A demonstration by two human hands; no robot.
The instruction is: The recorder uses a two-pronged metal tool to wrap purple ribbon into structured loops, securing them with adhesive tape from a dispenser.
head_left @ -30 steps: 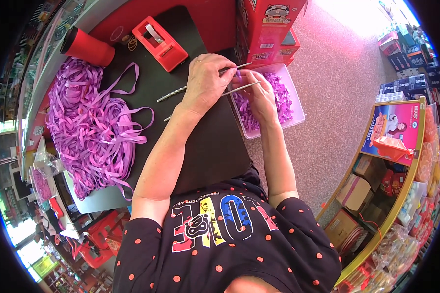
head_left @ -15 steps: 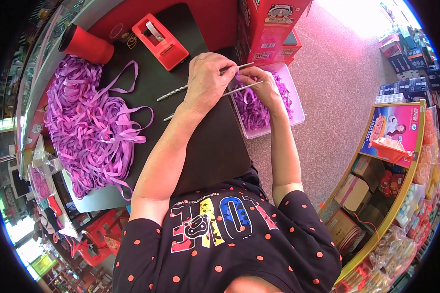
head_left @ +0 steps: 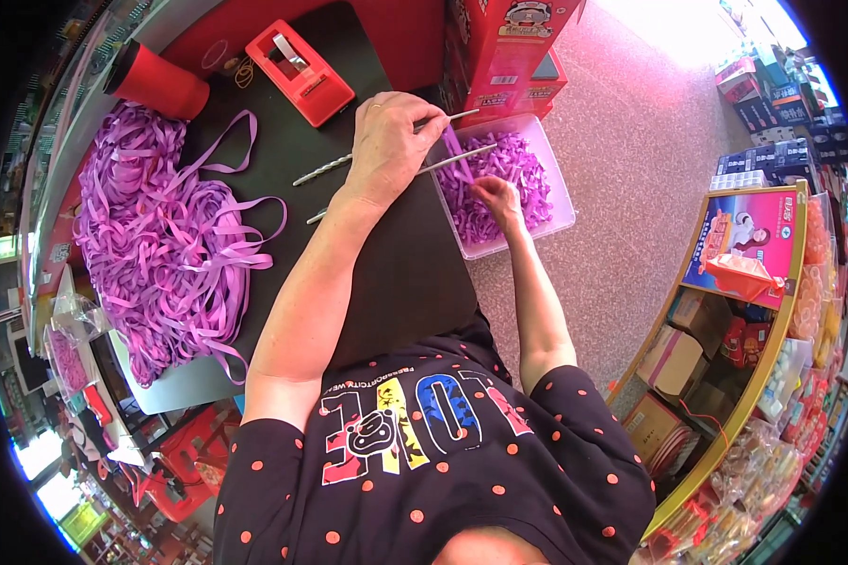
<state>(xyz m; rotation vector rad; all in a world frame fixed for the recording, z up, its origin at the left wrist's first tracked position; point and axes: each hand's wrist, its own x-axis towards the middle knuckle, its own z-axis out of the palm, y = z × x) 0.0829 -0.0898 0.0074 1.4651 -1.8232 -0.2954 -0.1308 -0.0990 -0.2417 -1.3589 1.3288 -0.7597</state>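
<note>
Two long metal drill bits lie across the dark table, their tips reaching past its right edge. The upper drill bit [head_left: 322,169] shows a spiral end; the lower one [head_left: 464,158] runs roughly parallel. My left hand [head_left: 386,141] lies over them, thumb and forefinger closed around the upper one near its tip. A purple ribbon strip [head_left: 456,151] stretches from near those fingertips, by the bits, to my right hand [head_left: 497,201], whose fingers pinch its lower end. Below my right hand, a white plastic tub [head_left: 563,224] holds many short purple ribbon pieces.
A large heap of purple ribbon [head_left: 174,245] covers the left of the table [head_left: 400,292]. Behind are a red tape dispenser [head_left: 301,75] and a red cylinder [head_left: 160,80]. Red boxes [head_left: 509,66] stand beyond the tub; a shelf unit [head_left: 725,348] is at right.
My right hand has moved down and away from my left hand, drawing the ribbon strip out between them. My left hand stays by the drill bits. The whole view has shifted slightly.
</note>
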